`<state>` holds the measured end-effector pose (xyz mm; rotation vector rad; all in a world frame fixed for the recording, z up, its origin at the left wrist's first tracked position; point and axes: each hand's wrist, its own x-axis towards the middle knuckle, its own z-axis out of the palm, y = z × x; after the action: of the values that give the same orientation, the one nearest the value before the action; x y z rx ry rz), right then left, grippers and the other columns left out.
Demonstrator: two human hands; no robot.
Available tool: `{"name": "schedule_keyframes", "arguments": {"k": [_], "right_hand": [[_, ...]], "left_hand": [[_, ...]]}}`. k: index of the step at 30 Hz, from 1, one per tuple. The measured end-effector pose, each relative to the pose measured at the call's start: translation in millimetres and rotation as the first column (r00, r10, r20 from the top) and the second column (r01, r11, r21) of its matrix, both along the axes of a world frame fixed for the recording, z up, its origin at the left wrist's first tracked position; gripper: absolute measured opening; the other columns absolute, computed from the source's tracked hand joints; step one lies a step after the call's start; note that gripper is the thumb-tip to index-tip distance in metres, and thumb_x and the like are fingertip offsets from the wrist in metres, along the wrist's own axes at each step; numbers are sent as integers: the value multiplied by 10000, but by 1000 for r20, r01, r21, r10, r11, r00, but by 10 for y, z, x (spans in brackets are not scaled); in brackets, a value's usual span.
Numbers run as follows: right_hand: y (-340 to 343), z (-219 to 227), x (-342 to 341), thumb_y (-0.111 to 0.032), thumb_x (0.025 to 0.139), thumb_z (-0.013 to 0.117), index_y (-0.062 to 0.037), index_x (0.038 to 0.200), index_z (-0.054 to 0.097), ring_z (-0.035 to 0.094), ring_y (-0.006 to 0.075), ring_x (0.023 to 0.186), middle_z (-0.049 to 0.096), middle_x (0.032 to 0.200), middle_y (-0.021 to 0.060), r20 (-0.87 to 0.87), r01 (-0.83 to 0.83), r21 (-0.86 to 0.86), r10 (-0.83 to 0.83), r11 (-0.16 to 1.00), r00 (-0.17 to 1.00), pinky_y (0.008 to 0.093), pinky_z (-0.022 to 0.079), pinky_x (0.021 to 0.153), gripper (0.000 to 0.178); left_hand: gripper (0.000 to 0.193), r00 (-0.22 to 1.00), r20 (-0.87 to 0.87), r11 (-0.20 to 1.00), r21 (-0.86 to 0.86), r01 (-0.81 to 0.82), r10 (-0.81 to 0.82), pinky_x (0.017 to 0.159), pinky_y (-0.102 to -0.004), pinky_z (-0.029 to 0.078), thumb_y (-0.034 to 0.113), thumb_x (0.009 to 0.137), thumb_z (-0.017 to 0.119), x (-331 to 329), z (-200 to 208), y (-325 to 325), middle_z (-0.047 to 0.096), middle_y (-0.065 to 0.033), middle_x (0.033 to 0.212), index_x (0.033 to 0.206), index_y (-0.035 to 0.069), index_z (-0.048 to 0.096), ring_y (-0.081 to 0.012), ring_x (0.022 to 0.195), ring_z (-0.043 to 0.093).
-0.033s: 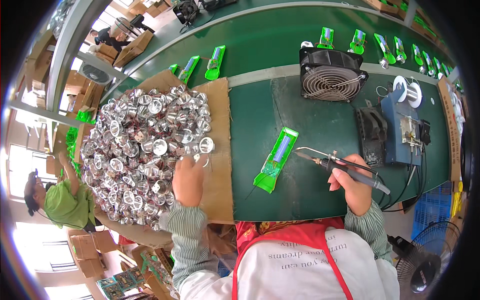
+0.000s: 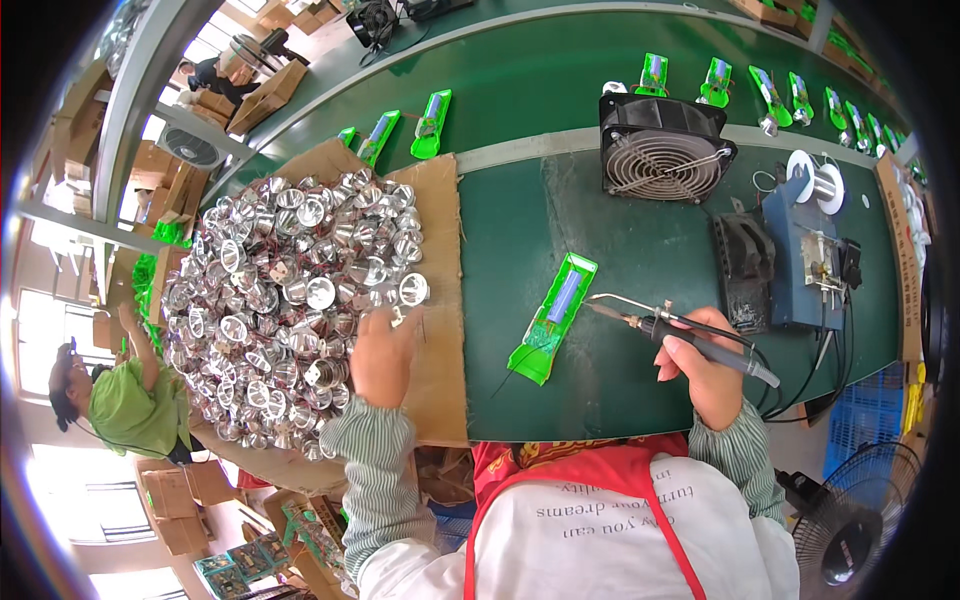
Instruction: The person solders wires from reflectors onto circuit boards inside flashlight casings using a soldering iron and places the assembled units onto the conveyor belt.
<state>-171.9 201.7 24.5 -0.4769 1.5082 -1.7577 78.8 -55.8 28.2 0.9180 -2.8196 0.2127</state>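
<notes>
- On the white shirt of the person there are several short lines of dark printed words in Latin letters; they stand upside down in this view.
- On the red apron, close to the table edge, yellow marks look like lettering, but they are too folded for reading.
- On the cardboard box at the right, dark printed characters run along the side, small and sideways.
- On the hub of the black fan is a small reddish label, unclear.

The surface bears one green casing and, at its far edge, one black fan. One soldering iron; reflector cups too numerous to count.
</notes>
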Motion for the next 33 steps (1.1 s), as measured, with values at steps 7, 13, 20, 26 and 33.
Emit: {"name": "schedule_keyframes", "arguments": {"k": [7,13,20,26,33], "right_hand": [[17,-8,65,8,788,565,23,900,485,575,130,555,593,690,128,0,-88,-16,88,996,996,240,493,526,139],[-19,33,72,1,787,572,31,899,483,581,128,575,595,695,126,41,-113,16,112,993,993,234,490,533,146],[-44,-2,81,-18,783,594,42,875,503,585,114,593,602,731,109,59,-211,-6,211,977,976,232,491,531,142],[-99,-29,79,22,784,557,31,889,482,585,138,568,591,706,132,55,-232,-4,232,973,971,247,490,513,129],[-155,-100,98,18,785,561,27,883,488,592,130,585,593,714,122,75,-275,11,273,961,959,243,495,525,123]], "left_hand": [[88,880,-473,935,330,133,41,697,-298,464,41,723,608,-85,-171,-32,609,-112,910,806,55,633,-256,830,559],[111,760,-432,404,882,243,486,683,-216,445,43,826,569,-301,-174,245,609,-47,801,907,-32,563,-85,744,562],[106,808,-347,376,911,170,476,576,-198,438,57,811,593,-471,-259,501,600,-48,767,891,-11,580,-85,670,554],[65,892,-317,566,820,87,323,573,-282,419,74,777,605,-599,-322,718,559,-74,685,803,15,607,-169,633,526],[67,912,-326,652,753,91,250,601,-328,399,67,737,624,-634,-345,799,546,-94,671,759,11,595,-224,655,504]]}}
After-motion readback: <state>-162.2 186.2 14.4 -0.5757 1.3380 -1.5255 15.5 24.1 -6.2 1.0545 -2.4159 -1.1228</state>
